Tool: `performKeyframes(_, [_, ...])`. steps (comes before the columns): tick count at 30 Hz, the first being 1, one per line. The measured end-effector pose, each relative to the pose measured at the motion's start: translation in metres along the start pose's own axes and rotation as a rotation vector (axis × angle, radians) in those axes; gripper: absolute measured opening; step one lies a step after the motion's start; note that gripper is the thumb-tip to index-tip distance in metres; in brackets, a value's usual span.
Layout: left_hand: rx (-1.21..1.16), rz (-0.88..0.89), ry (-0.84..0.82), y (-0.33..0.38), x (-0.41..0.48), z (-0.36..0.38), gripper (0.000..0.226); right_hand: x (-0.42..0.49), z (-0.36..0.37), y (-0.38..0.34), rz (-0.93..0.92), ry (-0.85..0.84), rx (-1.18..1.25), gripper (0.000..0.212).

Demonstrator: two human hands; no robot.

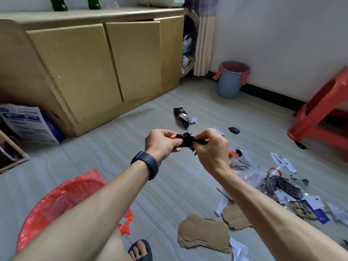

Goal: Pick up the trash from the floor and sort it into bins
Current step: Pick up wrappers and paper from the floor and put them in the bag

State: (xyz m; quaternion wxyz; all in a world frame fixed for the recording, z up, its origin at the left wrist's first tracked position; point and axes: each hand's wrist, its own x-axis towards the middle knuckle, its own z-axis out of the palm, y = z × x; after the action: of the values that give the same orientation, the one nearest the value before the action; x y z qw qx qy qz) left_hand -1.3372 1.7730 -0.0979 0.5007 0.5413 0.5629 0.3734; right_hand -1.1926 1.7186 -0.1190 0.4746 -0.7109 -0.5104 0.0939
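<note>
Both arms reach forward at mid-frame, forearms bare. My left hand [162,143] and right hand [212,149] face each other, fingers curled. Each pinches one end of a crumpled black wrapper [187,140], which is held in the air between them, above the floor. A bit of red print shows at the wrapper's left end. There is a dark watch [147,163] on my left wrist.

Containers: a bin with a red bag liner [62,200] stands near left, under my left forearm. The arm hides much of its inside, so I cannot tell the contents. A grey-blue bin [230,81], also lined in red, stands far right against the wall. Its contents cannot be made out from here.

Floor: pale tile [105,162]. A second black wrapper [181,116] lies beyond my hands. Two torn cardboard pieces [203,232] lie near right. Further right is a scatter of mixed trash [282,185]: paper slips, clear plastic and dark foil.

Room: a tan cabinet [94,63] runs along the far left, with two green bottles [58,3] on top. A printed bag [26,123] leans at its left end. A curtain [204,44] hangs just right of the cabinet. A red stool [323,117] is at the right edge. My sandalled foot [141,250] shows at the bottom.
</note>
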Motion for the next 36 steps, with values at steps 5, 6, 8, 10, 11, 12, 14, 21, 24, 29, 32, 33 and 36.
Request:
performKeyframes(5, [-0.223,-0.019,0.015,0.004,0.000,0.005,0.019,-0.001,0.003,-0.015,0.157,0.034,0.360,0.015])
performKeyframes(6, [-0.229,-0.012,0.000,0.004,0.001,0.003,0.023,-0.002,0.004,-0.020,0.200,-0.010,0.459,0.019])
performKeyframes(8, [-0.211,-0.004,-0.071,0.001,0.006,-0.002,0.041,-0.006,0.008,-0.026,0.286,-0.107,0.610,0.027])
performKeyframes(10, [-0.134,0.038,-0.155,-0.001,0.008,-0.006,0.060,-0.007,0.009,-0.030,0.358,-0.170,0.702,0.033])
performKeyframes(11, [-0.104,0.068,-0.191,0.000,0.006,-0.009,0.067,-0.006,0.010,-0.030,0.384,-0.188,0.733,0.036])
performKeyframes(12, [-0.095,0.089,-0.218,0.000,0.006,-0.012,0.072,-0.005,0.009,-0.031,0.402,-0.202,0.751,0.041])
performKeyframes(14, [-0.097,0.113,-0.237,-0.001,0.006,-0.020,0.071,-0.004,0.008,-0.033,0.409,-0.234,0.765,0.050])
performKeyframes(21, [0.263,0.198,-0.089,0.000,-0.003,-0.031,0.041,-0.009,0.012,-0.036,0.405,-0.398,0.874,0.047])
performKeyframes(24, [0.323,0.241,-0.071,-0.001,-0.003,-0.035,0.027,-0.004,0.012,-0.035,0.390,-0.324,0.762,0.033])
performKeyframes(29, [0.061,0.190,-0.139,0.002,-0.003,-0.046,0.017,0.007,-0.001,-0.025,0.429,-0.454,0.481,0.043])
performKeyframes(32, [0.089,0.193,-0.079,-0.003,-0.001,-0.051,0.013,0.004,-0.001,-0.026,0.436,-0.493,0.557,0.027])
performKeyframes(33, [0.140,0.202,-0.032,-0.005,0.000,-0.051,0.011,0.002,0.002,-0.027,0.420,-0.445,0.562,0.024])
performKeyframes(36, [0.268,0.223,0.119,-0.010,0.003,-0.046,0.007,-0.003,0.014,-0.028,0.350,-0.283,0.455,0.019])
